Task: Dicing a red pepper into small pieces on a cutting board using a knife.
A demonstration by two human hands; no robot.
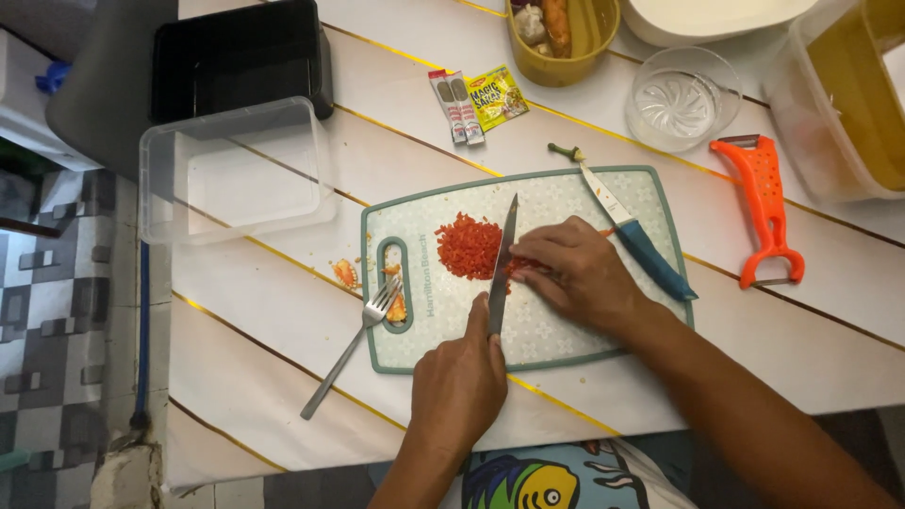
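Knife (502, 259) lay blade-down across pale cutting board (528, 330), just right of heap of chopped red pieces (468, 245). Left hand (459, 382) closed around knife handle, index finger along spine. Right hand (577, 273) curled, fingertips pressed on uncut red piece (520, 268) beside blade. Blue-handled knife (627, 226) rested on board's right part. Fork (351, 347) leaned over board's left edge. Orange peeler (764, 209) lay on table (283, 320), well apart.

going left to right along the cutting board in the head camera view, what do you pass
Fork → pile of chopped red pieces → knife held in the left hand → right hand → blue-handled knife → orange peeler
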